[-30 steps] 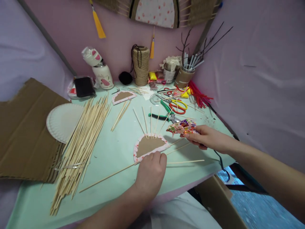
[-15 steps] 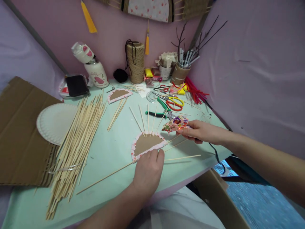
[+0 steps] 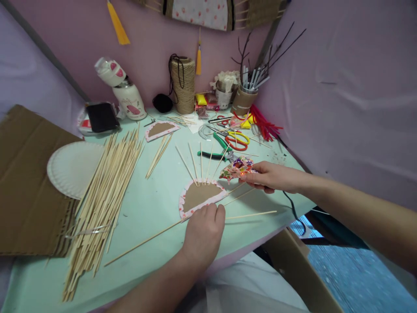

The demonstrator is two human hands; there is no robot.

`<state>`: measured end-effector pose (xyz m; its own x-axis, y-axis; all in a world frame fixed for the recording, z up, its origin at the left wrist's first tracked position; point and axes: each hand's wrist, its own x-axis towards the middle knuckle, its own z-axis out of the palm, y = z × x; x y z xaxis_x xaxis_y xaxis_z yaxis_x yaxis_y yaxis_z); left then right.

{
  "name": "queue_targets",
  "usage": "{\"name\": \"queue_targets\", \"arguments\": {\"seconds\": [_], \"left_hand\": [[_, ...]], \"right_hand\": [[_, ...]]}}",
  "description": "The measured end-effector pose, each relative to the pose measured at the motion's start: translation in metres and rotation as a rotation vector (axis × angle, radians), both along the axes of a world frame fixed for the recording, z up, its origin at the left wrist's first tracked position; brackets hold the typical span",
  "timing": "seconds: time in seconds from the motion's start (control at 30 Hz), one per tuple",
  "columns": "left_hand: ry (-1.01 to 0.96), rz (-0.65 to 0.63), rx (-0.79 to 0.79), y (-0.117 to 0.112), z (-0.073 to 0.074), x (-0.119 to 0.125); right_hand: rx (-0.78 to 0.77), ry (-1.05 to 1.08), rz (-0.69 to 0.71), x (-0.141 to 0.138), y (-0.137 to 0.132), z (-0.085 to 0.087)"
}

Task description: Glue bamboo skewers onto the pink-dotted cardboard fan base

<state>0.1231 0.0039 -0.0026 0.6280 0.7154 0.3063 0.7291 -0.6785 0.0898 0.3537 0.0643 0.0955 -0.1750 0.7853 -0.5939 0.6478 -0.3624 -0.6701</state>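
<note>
A cardboard half-disc (image 3: 199, 195), edged with pink-spotted white fabric, lies on the table with several short wooden sticks fanned from its curved edge. My left hand (image 3: 205, 230) is closed at its straight edge; a wooden skewer (image 3: 250, 214) juts out to the right from under the fingers. Another long skewer (image 3: 143, 241) runs along that edge toward the lower left. In my right hand (image 3: 265, 176) is a glue gun (image 3: 236, 168) in floral pattern, a small orange light glowing on it. Its nozzle tip is hard to make out, close right of the half-disc.
Left lie a big bundle of skewers (image 3: 104, 208), a paper plate (image 3: 70, 169) and corrugated cardboard (image 3: 29, 187). Green-handled pliers (image 3: 211, 155) and scissors (image 3: 239, 141) rest beyond the glue gun. A second half-disc (image 3: 161, 128), twine spool (image 3: 184, 87) and twig pot (image 3: 243, 100) stand farther back.
The whole view has shifted slightly. Both hands, the glue gun and the half-disc keep nearly the same places relative to each other.
</note>
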Motion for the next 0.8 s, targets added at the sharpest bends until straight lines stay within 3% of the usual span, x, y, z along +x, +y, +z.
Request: {"name": "queue_targets", "arguments": {"seconds": [0.4,0.8], "left_hand": [[-0.029,0.03,0.144,-0.001,-0.002,0.002],[0.015,0.083,0.114,0.0,-0.006,0.002]], "right_hand": [[-0.016,-0.064,0.128,-0.009,0.006,-0.002],[-0.035,-0.123,0.225,-0.018,0.013,0.0]]}}
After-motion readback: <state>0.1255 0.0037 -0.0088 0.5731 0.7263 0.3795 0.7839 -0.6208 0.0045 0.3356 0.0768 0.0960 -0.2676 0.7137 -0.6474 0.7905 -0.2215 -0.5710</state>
